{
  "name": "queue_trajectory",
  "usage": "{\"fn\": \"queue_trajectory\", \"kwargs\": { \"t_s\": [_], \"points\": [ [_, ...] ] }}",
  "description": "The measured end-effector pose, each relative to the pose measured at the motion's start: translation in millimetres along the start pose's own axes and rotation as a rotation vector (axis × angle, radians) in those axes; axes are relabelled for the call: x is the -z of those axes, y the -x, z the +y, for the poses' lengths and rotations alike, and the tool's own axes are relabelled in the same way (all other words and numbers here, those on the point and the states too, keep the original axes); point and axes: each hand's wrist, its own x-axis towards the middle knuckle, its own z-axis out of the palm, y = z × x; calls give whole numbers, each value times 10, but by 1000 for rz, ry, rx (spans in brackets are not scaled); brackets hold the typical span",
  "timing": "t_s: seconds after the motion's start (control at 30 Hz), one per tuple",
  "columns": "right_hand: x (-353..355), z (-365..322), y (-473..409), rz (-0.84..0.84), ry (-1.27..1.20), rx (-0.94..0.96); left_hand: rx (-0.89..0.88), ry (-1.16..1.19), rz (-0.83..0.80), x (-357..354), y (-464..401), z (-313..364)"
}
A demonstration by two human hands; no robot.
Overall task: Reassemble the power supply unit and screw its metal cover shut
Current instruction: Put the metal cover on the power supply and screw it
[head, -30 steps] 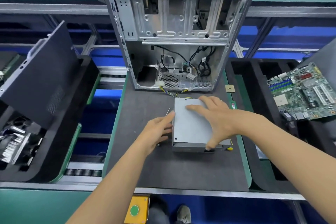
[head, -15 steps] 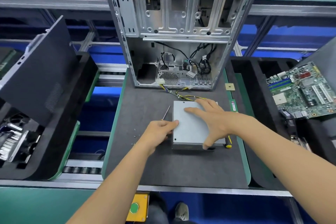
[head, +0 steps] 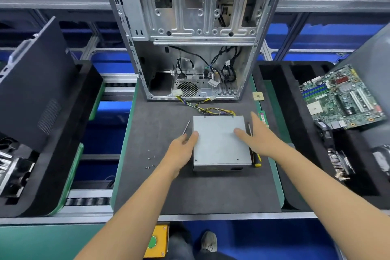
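Metal power supply unit (head: 220,143) lies on mat (head: 211,192); left hand (head: 181,152) and right hand (head: 258,135) rest open-fingered against it.

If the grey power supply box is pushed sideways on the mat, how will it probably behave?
The power supply box is a flat-sided metal case, so it would likely slide stiffly, not roll or tip. Its wire bundle runs toward the computer case and may tug or limit travel. The dark mat looks matte, probably giving friction.

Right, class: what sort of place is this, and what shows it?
Probably a computer assembly or repair line: an opened PC case on a work mat, a bare motherboard in a foam tray, and conveyor rollers.
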Motion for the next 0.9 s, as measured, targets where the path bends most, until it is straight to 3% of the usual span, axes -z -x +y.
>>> {"fn": "queue_trajectory", "kwargs": {
  "t_s": [0.13,0.4,0.9],
  "points": [
    [-177,113,91,-70,-353,-70,-98,-223,30,-121,52,-64],
    [-215,141,222,-45,-432,-15,-121,-109,35,-186,86,-119],
    [-286,146,233,23,-539,-15,-102,-135,103,-186,68,-118]
  ]
}}
